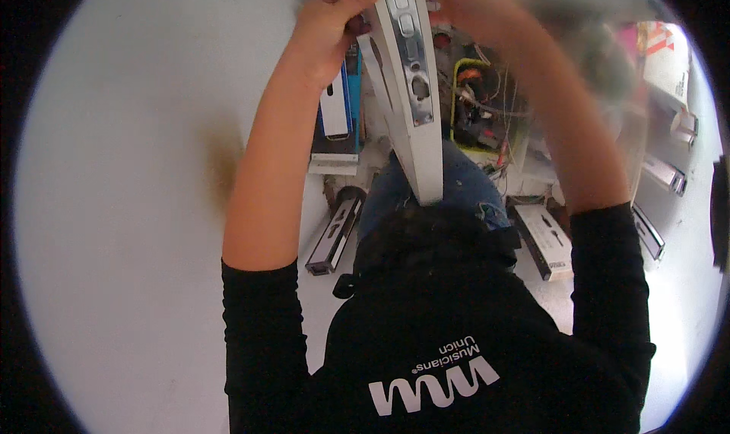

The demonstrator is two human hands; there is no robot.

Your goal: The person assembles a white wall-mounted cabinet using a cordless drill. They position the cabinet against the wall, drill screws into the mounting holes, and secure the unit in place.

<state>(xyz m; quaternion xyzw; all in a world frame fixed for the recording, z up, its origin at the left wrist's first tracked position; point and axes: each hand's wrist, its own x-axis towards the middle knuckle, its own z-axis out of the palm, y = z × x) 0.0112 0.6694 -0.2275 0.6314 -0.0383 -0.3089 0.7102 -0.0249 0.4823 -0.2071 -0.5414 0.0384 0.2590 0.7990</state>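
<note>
A long white bar-shaped piece (427,164), like a narrow door section, runs from the top edge down toward my waist. Set into its face is a shiny metal lock plate (417,117) with several cut-outs. My left hand (323,35) grips the piece's upper left side, thumb across the plate's top and fingers partly hidden. On the other side, my right hand (475,8) is at the upper right edge, its fingers curled against the piece and partly cut off by the frame. A thin silvery strip (371,63) shows along the left flank.
A yellow-rimmed crate (455,103) of tangled wires and tools lies beyond. Long lock boxes lie low at the left (334,238) and right (549,244). More lock units (663,174) line the far right. A blue-and-white package (333,111) is beside my left forearm.
</note>
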